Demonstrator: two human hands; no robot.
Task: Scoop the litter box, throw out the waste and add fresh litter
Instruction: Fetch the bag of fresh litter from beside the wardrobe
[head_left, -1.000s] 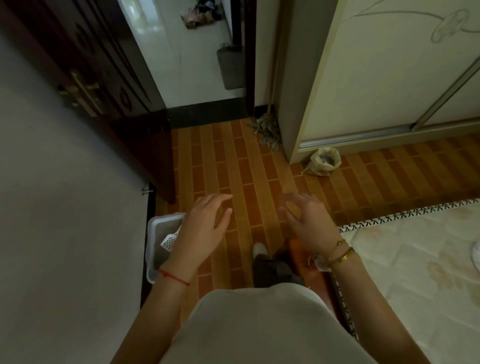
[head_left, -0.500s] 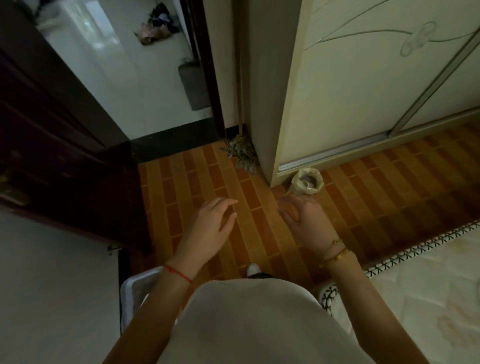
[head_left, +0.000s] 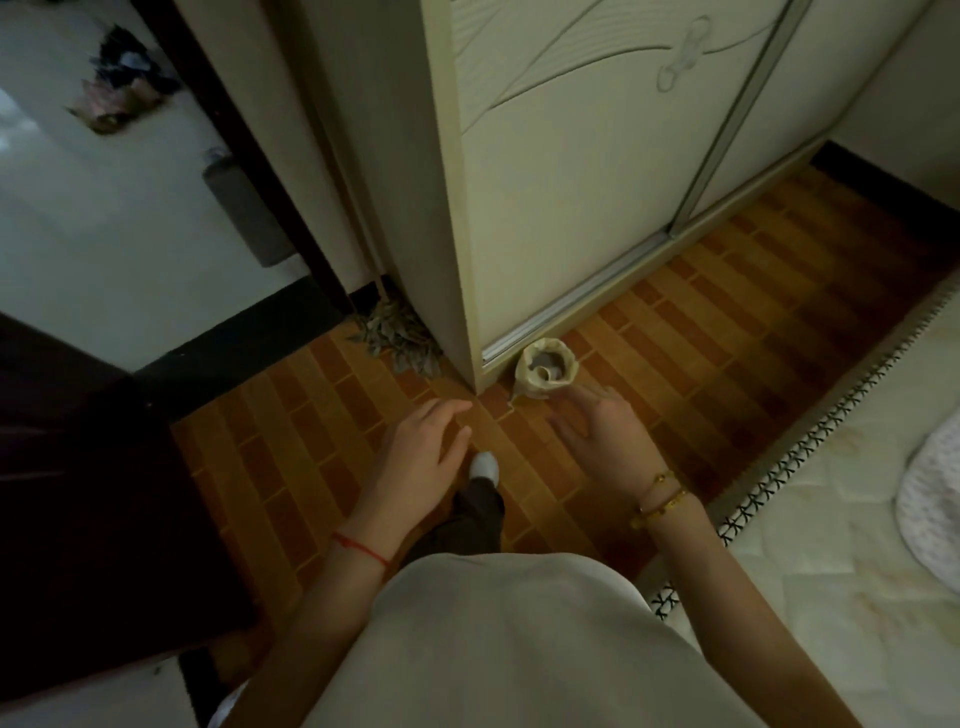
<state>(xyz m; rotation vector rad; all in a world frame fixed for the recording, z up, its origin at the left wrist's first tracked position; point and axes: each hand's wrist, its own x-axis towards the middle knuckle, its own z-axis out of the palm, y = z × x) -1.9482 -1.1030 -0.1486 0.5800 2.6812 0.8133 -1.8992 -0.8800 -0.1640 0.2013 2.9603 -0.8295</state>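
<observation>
A small cream bag (head_left: 545, 368) with its top rolled open stands on the tiled floor against the wardrobe's corner; grey matter shows inside it. My right hand (head_left: 605, 434) is spread flat just below the bag, fingertips almost at its base, holding nothing. My left hand (head_left: 421, 460) hovers open over the floor to the left, also empty. Only a white sliver of the litter box (head_left: 226, 701) shows at the bottom edge, behind my left arm.
A cream wardrobe (head_left: 597, 171) with sliding doors rises ahead. A bundle of dried leaves (head_left: 400, 338) lies at its left corner. A dark open door (head_left: 78, 467) stands left, with a white-floored room beyond. A mattress (head_left: 831, 545) lies right. My white shoe (head_left: 484, 465) is between my hands.
The view has swung right and forward, toward the wardrobe. The litter box has slid almost out of sight at the bottom. Both hands have come closer to the bag, still empty.
</observation>
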